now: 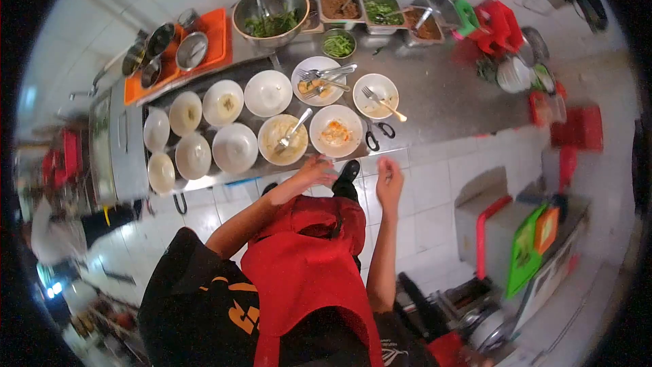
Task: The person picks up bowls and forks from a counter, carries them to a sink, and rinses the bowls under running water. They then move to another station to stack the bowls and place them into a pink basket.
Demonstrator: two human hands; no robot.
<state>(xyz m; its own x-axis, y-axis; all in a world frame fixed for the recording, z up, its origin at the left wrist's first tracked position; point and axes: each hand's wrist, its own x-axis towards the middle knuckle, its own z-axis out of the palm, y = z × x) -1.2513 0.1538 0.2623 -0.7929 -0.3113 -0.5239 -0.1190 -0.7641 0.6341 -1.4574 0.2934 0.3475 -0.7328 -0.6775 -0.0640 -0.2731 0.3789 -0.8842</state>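
One soiled bowl (pixel 352 137) just beyond the loosely spread left hand (pixel 314 173) looks stiff, slippery, best rim-held; right hand (pixel 389 180) too blurred to tell.

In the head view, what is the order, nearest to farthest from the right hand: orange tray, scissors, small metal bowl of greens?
1. Scissors, just ahead, slightly left.
2. Small metal bowl of greens, farther ahead, left.
3. Orange tray, far left.
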